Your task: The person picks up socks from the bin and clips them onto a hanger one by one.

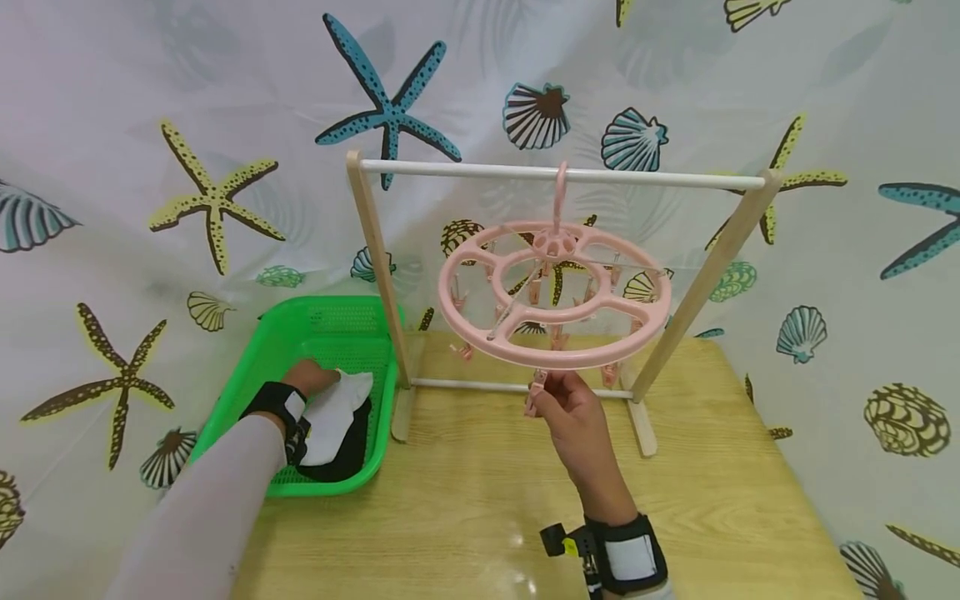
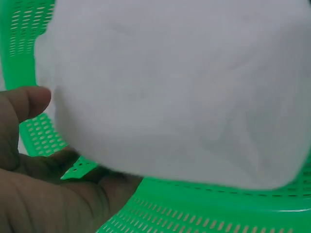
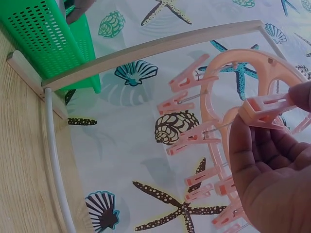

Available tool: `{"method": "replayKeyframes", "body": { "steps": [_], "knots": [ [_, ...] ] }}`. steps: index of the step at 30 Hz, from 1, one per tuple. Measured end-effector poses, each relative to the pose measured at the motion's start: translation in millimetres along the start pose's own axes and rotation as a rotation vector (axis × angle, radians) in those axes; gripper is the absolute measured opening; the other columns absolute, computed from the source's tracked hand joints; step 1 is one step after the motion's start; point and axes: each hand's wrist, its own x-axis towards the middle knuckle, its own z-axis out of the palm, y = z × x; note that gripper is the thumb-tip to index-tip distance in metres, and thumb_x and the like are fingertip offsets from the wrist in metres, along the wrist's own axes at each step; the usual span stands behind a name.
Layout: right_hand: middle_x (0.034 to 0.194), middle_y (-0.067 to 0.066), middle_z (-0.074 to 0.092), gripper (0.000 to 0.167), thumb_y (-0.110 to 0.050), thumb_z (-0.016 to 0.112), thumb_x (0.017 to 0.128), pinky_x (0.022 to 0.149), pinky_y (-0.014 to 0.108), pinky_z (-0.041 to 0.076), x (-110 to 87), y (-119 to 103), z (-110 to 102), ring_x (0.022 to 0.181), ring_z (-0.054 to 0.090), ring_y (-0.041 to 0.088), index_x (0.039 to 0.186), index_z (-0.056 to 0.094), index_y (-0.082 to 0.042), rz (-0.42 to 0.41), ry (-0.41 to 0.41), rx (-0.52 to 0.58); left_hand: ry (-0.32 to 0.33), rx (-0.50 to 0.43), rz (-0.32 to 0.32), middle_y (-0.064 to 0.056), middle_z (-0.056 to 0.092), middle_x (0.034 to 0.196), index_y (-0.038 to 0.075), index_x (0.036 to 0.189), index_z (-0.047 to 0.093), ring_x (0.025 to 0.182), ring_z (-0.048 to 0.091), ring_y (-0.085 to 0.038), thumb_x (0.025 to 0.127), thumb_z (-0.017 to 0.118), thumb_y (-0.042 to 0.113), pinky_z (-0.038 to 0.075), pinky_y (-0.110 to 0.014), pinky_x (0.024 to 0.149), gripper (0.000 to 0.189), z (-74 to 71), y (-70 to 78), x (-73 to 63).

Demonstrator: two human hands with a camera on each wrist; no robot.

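Observation:
Inside the green basket (image 1: 386, 442), my left hand (image 1: 309, 379) holds a piece of white cloth (image 1: 330, 421) by its far edge. In the left wrist view the white cloth (image 2: 180, 97) spreads wide, with the thumb (image 2: 36, 101) at its side and the other fingers partly hidden beneath it. Black cloth (image 1: 352, 454) lies under the white one. My right hand (image 1: 581, 425) pinches a pink clothespin (image 3: 267, 109) between thumb and fingers. That clothespin hangs from the front rim of a round pink drying hanger (image 1: 570, 360).
The hanger's hook (image 1: 560, 196) sits over the white bar (image 1: 465, 170) of a wooden stand (image 1: 701, 283). Several other clothespins (image 3: 187, 77) dangle around the ring. Basket and stand rest on a wood-grain table (image 1: 450, 508), with a patterned curtain (image 1: 825, 250) behind.

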Motion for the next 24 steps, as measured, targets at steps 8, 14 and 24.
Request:
{"method": "replayKeyframes", "body": {
  "steps": [8, 14, 24],
  "knots": [
    [0.095, 0.016, 0.053, 0.017, -0.004, 0.059, 0.097, 0.072, 0.029, 0.052, 0.4, 0, -1, 0.08, 0.057, 0.021, 0.111, 0.054, 0.004, 0.005, -0.013, -0.009, 0.019, -0.009, 0.031, -0.04, 0.05, 0.13, -0.02, 0.131, 0.047, 0.115, 0.052, -0.052, 0.099, 0.047, 0.029, 0.046, -0.054, 0.093, 0.059, 23.2, -10.5, 6.1],
    [0.094, 0.015, 0.053, 0.017, -0.004, 0.059, 0.098, 0.072, 0.029, 0.052, -0.1, 1, -2, 0.08, 0.057, 0.022, 0.111, 0.054, 0.006, -0.005, -0.021, -0.009, 0.218, -0.037, 0.145, -0.033, 0.062, 0.116, -0.014, 0.122, 0.059, 0.102, 0.06, -0.048, 0.097, 0.057, 0.02, 0.048, -0.054, 0.086, 0.043, 25.5, 7.9, -8.1],
    [0.093, 0.015, 0.055, 0.016, -0.005, 0.059, 0.098, 0.073, 0.03, 0.053, 1.3, -1, -5, 0.08, 0.058, 0.024, 0.109, 0.056, 0.005, -0.01, 0.005, -0.056, 0.322, -0.049, 0.271, -0.029, 0.065, 0.109, -0.011, 0.113, 0.066, 0.089, 0.063, -0.042, 0.097, 0.058, 0.011, 0.051, -0.05, 0.074, 0.028, 14.3, 45.2, -31.8]
  ]
}}
